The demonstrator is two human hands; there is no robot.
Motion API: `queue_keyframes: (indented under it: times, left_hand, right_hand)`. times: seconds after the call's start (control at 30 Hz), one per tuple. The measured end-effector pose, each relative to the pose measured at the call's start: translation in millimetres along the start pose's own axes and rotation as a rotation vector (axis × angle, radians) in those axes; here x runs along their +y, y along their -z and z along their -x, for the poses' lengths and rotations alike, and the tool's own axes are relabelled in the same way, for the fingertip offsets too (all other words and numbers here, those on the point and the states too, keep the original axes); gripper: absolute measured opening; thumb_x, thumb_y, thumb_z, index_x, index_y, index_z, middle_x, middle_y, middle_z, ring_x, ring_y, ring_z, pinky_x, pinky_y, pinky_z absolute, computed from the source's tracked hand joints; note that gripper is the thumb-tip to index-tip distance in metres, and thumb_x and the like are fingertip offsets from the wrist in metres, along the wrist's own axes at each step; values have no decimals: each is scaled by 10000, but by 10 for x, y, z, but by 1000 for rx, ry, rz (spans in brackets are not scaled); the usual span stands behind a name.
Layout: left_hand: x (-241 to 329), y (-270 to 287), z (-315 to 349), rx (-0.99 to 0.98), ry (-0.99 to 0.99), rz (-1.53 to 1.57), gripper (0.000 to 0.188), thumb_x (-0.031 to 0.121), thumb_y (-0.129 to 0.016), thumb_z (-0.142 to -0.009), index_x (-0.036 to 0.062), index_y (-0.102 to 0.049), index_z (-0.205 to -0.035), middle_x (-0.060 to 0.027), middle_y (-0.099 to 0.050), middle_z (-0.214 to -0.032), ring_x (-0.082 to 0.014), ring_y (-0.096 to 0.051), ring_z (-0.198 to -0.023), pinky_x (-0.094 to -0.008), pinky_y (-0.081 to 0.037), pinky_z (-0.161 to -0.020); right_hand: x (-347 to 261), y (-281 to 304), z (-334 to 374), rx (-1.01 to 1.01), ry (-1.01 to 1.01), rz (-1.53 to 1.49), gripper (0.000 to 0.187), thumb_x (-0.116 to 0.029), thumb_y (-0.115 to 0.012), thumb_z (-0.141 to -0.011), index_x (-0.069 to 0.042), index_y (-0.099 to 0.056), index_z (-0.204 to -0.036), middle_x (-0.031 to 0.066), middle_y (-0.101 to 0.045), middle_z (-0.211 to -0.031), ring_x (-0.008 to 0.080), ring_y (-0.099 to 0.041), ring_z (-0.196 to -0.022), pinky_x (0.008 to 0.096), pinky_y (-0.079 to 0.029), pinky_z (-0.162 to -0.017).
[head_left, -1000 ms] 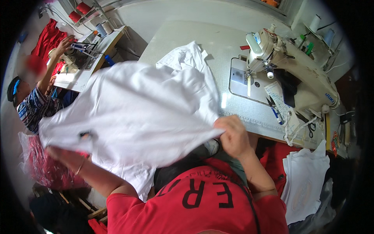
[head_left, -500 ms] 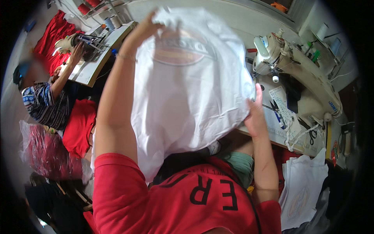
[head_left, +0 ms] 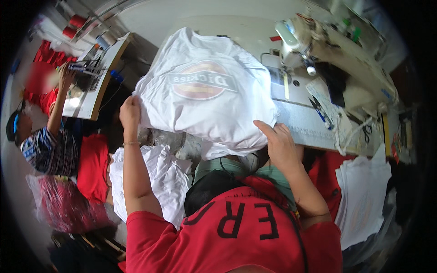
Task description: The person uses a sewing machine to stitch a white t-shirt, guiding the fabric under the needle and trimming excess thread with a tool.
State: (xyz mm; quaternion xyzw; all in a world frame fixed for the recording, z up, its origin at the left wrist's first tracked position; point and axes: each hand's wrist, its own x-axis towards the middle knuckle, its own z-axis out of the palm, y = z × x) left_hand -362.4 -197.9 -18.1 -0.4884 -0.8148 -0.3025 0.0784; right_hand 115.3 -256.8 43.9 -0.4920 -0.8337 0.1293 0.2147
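A white T-shirt [head_left: 195, 111] with a pale oval print and a grey band across it lies spread over the table edge, neckline away from me. Its lower part hangs bunched over my lap. My left hand [head_left: 130, 113] is closed on the shirt's left edge. At the opposite side, my right hand [head_left: 283, 144] grips the edge with its index finger stretched over the cloth. Just right of the shirt stands a cream sewing machine [head_left: 337, 52], its needle area beside the fabric.
Thread snips [head_left: 322, 113], black scissors [head_left: 367, 132] and white cloth strips [head_left: 348, 136] lie on the table [head_left: 298, 132]. White garments hang in a stack [head_left: 364, 200] at right; a white cloth pile [head_left: 152, 179] sits at left. Further left, a co-worker [head_left: 48, 145] works at another machine.
The shirt has come down from the air onto the table, spread flatter. My left hand has dropped from high up to the shirt's left edge; my right hand has shifted slightly left and down.
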Motion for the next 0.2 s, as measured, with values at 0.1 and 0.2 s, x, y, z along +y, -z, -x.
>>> queue_keyframes:
  times: [0.1,0.2]
  left_hand:
    - [-214,338,-263,34,205,730,317,279,-557,-897,46,-631,-1099,-88,-669,-935,-242,-637,-786,-380,-516,-752]
    - [-94,660,-683,-114,331,1258,408,313,-499,-940,11,-536,-1212,-133,-592,-1129,-237,-599,-984,-376,-515,-840]
  right_hand:
    - [-18,247,72,16,-209,-548,291,-31,-467,-913,-82,-632,-1148,188,-636,-1048,286,-601,-945,362,-455,-799]
    - [212,797,279,205,-197,-1346,306,-136,-530,-944,-51,-554,-1237,66,-611,-1155,163,-568,-1072,338,-480,-914]
